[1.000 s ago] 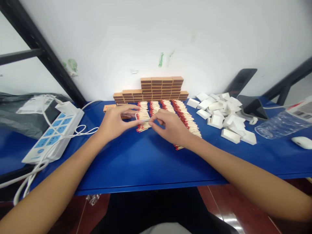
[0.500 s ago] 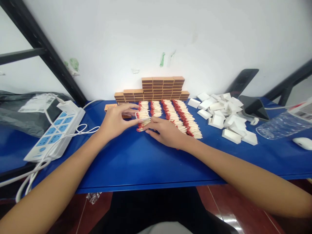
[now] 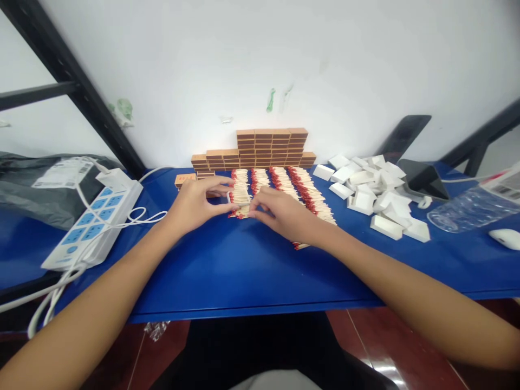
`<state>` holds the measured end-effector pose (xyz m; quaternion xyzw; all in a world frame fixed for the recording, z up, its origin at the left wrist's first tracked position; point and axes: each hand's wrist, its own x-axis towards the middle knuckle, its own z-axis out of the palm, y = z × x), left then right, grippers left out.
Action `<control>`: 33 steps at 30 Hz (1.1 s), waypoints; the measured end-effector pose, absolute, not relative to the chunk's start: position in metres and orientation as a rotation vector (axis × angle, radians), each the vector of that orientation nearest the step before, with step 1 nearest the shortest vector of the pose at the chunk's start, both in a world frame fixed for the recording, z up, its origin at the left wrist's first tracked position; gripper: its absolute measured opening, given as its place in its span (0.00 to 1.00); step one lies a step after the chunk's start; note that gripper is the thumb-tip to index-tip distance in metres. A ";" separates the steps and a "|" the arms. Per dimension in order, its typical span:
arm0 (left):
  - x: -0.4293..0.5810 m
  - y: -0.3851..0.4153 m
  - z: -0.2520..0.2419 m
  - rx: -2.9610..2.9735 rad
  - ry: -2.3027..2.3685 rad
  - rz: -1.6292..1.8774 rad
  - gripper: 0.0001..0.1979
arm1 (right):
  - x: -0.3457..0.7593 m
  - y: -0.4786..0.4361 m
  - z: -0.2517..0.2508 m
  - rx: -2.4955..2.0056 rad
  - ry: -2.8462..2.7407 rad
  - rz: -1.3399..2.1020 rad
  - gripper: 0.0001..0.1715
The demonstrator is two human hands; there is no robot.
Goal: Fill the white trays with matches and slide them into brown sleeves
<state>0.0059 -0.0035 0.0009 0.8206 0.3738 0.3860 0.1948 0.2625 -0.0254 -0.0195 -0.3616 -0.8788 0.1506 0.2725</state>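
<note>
Thumb and fingers of my left hand (image 3: 190, 205) are closed on a small white matchbox tray (image 3: 244, 204), which sits over the near end of the leftmost row of matches (image 3: 240, 180). Matches lie in the tray, red heads to the left. My right hand (image 3: 286, 216) is at the tray's right end, its thumb and fingertips pinched together; what is between them, if anything, cannot be made out. To the right run more rows of red-headed matches (image 3: 311, 196), partly hidden by this hand.
Brown matchboxes (image 3: 272, 147) are stacked against the wall, with a few more behind my left hand. White empty trays (image 3: 382, 195) lie heaped at right, near a dark phone stand (image 3: 422, 179) and a clear plastic bottle (image 3: 467, 208). A power strip (image 3: 95, 222) with cables stands left.
The tray has shifted slightly lower, toward me. My right hand has drawn a little to the right, its fingers more curled, uncovering some matches near its wrist.
</note>
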 end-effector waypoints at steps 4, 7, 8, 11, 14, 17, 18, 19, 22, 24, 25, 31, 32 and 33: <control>0.010 -0.008 -0.003 2.271 1.009 1.020 0.32 | 0.266 -0.022 -0.013 -1.014 -2.216 0.301 0.04; 0.013 -0.011 -0.005 2.307 0.984 1.009 0.33 | 0.264 -0.023 -0.014 -1.016 -2.199 0.263 0.04; 0.013 -0.012 -0.006 2.326 0.981 1.010 0.32 | 0.263 -0.024 -0.015 -1.012 -2.205 0.256 0.04; 0.015 -0.014 -0.006 2.354 0.981 1.024 0.31 | 0.261 -0.025 -0.018 -0.986 -2.229 0.254 0.04; 0.016 -0.015 -0.005 2.301 0.977 1.029 0.31 | 0.261 -0.025 -0.017 -0.985 -2.204 0.255 0.04; 0.017 -0.015 -0.003 2.221 1.007 1.068 0.31 | 0.264 -0.024 -0.013 -1.016 -2.149 0.230 0.06; 0.017 -0.014 -0.002 2.201 1.025 1.081 0.31 | 0.265 -0.023 -0.012 -1.029 -2.141 0.221 0.06; 0.016 -0.013 -0.002 2.187 1.037 1.092 0.31 | 0.266 -0.022 -0.012 -1.044 -2.139 0.216 0.07; 0.013 -0.008 -0.003 2.171 1.041 1.109 0.32 | 0.268 -0.019 -0.014 -1.089 -2.195 0.245 0.06; 0.011 -0.005 -0.005 2.171 1.044 1.112 0.33 | 0.269 -0.017 -0.016 -1.089 -2.274 0.292 0.05; 0.010 -0.003 -0.007 2.174 1.047 1.114 0.33 | 0.270 -0.016 -0.018 -1.079 -2.314 0.313 0.05; 0.008 0.000 -0.009 2.199 1.030 1.131 0.30 | 0.269 -0.016 -0.023 -1.040 -2.438 0.396 0.03; 0.009 0.000 -0.009 2.196 1.024 1.132 0.30 | 0.269 -0.016 -0.023 -1.047 -2.450 0.405 0.03; 0.009 0.000 -0.010 2.191 1.018 1.133 0.30 | 0.268 -0.017 -0.023 -1.058 -2.459 0.410 0.03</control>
